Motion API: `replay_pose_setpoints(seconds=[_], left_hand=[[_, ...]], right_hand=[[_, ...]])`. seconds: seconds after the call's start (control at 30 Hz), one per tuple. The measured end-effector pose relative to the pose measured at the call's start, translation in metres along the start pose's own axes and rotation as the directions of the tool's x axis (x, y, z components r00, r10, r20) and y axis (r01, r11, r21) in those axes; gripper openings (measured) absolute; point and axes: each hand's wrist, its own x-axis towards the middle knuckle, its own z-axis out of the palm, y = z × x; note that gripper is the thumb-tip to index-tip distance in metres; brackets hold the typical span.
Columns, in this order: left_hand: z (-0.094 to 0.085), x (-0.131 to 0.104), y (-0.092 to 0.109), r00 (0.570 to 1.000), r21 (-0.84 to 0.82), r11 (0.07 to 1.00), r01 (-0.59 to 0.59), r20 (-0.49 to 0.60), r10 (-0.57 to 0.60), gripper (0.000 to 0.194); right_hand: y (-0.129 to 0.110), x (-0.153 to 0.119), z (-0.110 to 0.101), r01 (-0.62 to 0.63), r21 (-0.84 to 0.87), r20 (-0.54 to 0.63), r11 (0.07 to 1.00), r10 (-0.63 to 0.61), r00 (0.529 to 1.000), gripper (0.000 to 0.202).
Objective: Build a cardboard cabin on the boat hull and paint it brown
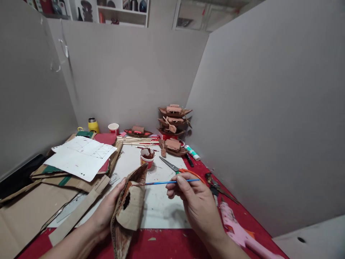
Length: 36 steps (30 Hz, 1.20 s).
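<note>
My left hand (109,207) grips a cardboard model boat (134,208) by its side, holding it tilted up above the front of the table. The boat has a curved, unpainted cover with a dark ragged hole, and brown paint shows on its hull and along the cover's edge. Between the fingertips of my right hand (192,194) is a thin blue paintbrush (161,182). Its bristle end touches the boat near the upper edge of the cover. Behind the boat stands a paper cup (147,158) smeared inside with brown paint.
Scissors (172,166) with orange handles lie beyond my right hand. A pink glue gun (237,226) rests at the right. Finished-looking boats (174,126) are stacked at the back. Cardboard and a drawn paper sheet (83,156) cover the left. Thin sticks (138,140) lie behind the cup.
</note>
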Motion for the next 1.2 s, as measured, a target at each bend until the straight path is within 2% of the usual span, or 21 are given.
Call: replay_pose_setpoints(seconds=[0.23, 0.37, 0.57, 0.77, 1.0, 1.2], left_hand=[[0.006, -0.005, 0.011, 0.995, -0.064, 0.998, 0.019, -0.095, -0.025, 0.027], [0.005, -0.005, 0.009, 0.997, -0.044, 0.998, 0.054, -0.05, -0.056, 0.029], [0.001, -0.006, 0.002, 0.992, 0.061, 0.99, 0.124, 0.027, -0.126, 0.029], [0.003, -0.008, 0.004, 0.995, 0.021, 0.995, 0.101, 0.007, -0.102, 0.025], [-0.003, -0.005, 0.0, 0.992, 0.071, 0.989, 0.127, 0.014, -0.128, 0.032], [-0.001, -0.005, 0.003, 0.992, 0.028, 0.992, 0.124, 0.01, -0.124, 0.029]], right_hand=[[-0.005, 0.0, -0.008, -0.007, -0.048, 0.039, 0.999, 0.009, 0.999, 0.022], [-0.006, -0.003, -0.006, 0.022, 0.019, 0.038, 1.0, -0.023, 0.999, 0.021], [-0.003, -0.005, -0.003, 0.005, 0.015, 0.076, 1.0, -0.006, 0.997, 0.021], [-0.005, -0.003, -0.01, 0.013, -0.029, 0.064, 1.0, -0.011, 0.998, 0.021], [-0.01, -0.006, -0.006, 0.115, 0.009, 0.039, 0.993, -0.115, 0.993, 0.018], [-0.009, -0.007, -0.01, 0.078, -0.066, 0.142, 0.995, -0.068, 0.988, 0.018]])
